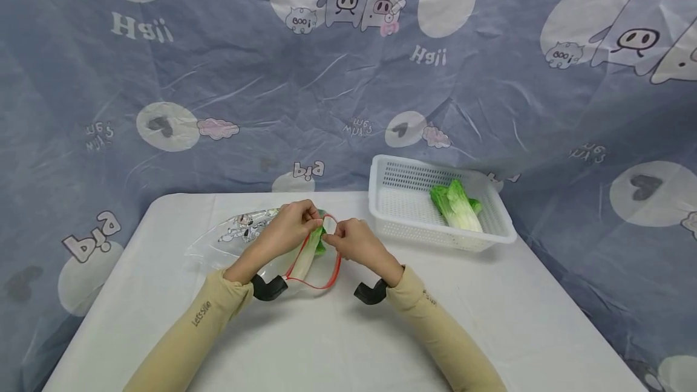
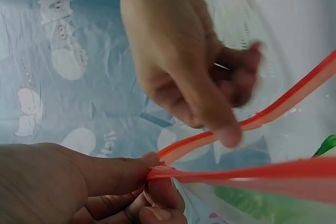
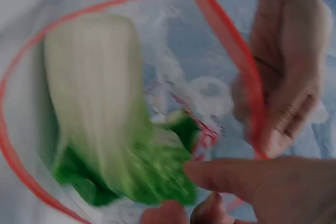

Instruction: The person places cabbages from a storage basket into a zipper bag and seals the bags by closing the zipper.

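A clear printed plastic zip bag [image 1: 247,227] lies on the table with its red-edged mouth [image 3: 228,38] spread wide. Inside it rests a napa cabbage [image 3: 94,90], white stalk toward the mouth and green leaves deeper in. My left hand [image 1: 287,231] pinches the red edge at one end of the mouth, between thumb and fingers, as the left wrist view shows. Close by, my right hand [image 1: 356,241] is blurred in the left wrist view. Its fingers are loosely bent beside the red edge, and the thumb and fingers appear apart with nothing between them.
To the right at the back stands a white perforated plastic basket [image 1: 435,231] with another napa cabbage [image 1: 460,207] in it. A white cloth covers the table [image 1: 305,343]. Behind it hangs a blue-grey patterned curtain [image 1: 245,77].
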`<state>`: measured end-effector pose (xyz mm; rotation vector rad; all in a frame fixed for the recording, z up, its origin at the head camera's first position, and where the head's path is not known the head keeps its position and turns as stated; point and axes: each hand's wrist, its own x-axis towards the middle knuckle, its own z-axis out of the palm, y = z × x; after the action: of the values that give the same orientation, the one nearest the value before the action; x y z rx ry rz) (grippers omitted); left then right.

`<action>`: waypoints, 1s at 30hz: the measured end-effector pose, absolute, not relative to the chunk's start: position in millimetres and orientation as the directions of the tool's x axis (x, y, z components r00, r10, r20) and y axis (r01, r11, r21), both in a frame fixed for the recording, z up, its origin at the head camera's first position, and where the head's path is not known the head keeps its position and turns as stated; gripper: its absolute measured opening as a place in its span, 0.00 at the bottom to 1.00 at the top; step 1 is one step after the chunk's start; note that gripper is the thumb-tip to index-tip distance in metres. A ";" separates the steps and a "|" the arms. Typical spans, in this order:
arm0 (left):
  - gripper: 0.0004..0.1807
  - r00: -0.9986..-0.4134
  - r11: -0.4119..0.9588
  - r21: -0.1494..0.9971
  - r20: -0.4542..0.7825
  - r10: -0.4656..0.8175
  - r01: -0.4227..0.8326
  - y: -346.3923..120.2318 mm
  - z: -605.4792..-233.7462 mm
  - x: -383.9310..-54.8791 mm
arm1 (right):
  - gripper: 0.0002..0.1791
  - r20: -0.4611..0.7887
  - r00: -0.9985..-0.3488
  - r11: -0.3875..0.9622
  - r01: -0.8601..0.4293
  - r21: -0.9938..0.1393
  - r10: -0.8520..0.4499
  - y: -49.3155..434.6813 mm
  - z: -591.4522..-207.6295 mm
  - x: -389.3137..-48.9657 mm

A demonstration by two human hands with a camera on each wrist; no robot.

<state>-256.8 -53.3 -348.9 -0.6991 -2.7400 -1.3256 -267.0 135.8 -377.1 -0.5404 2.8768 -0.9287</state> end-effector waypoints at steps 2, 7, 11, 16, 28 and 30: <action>0.05 -0.901 0.540 0.743 0.200 0.386 0.396 -53.2 -348.5 -256.8 | 0.14 0.050 -0.933 0.774 -0.324 -0.544 -0.355 144.7 -369.8 -267.3; 0.04 -0.901 0.543 0.738 0.210 0.381 0.401 -53.1 -347.4 -256.6 | 0.10 0.049 -0.924 0.800 -0.354 -0.484 -0.379 162.3 -368.3 -277.1; 0.03 -0.900 0.546 0.735 0.210 0.381 0.402 -53.5 -346.0 -256.0 | 0.14 0.045 -0.903 0.770 -0.390 -0.505 -0.428 165.6 -382.6 -291.8; 0.04 -0.900 0.560 0.719 0.221 0.375 0.411 -54.5 -343.8 -255.6 | 0.08 0.095 -0.870 0.701 -0.450 -0.554 -0.483 166.3 -396.9 -305.6; 0.03 -0.915 0.560 0.742 0.185 0.358 0.368 -62.9 -340.0 -254.9 | 0.02 0.265 -0.832 0.617 -0.542 -0.571 -0.487 170.4 -393.3 -306.5; 0.03 -0.918 0.548 0.757 0.170 0.359 0.355 -63.6 -339.6 -254.1 | 0.02 0.283 -0.827 0.616 -0.553 -0.561 -0.485 171.4 -390.0 -305.2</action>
<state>-254.1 -63.6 -339.6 -0.6383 -2.7682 -1.3527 -305.2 171.4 -390.0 -0.9394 2.9162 -1.0686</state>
